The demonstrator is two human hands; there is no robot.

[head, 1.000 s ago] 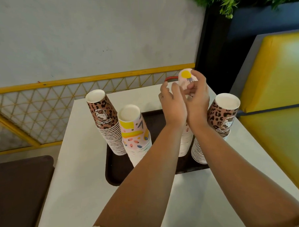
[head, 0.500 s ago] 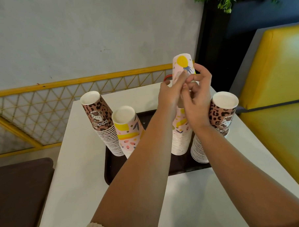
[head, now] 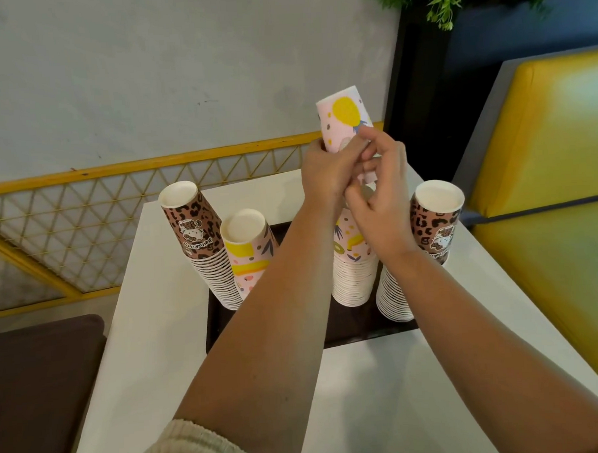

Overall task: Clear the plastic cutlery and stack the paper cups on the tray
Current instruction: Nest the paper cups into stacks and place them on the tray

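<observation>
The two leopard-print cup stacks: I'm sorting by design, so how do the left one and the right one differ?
The left leopard stack stands at the tray's far-left end and leans left; the right leopard stack stands at the far-right end and leans right. The left one stands free of the hands; the right one sits just beside the right hand. Both are upside-down cups with brown spots.
</observation>
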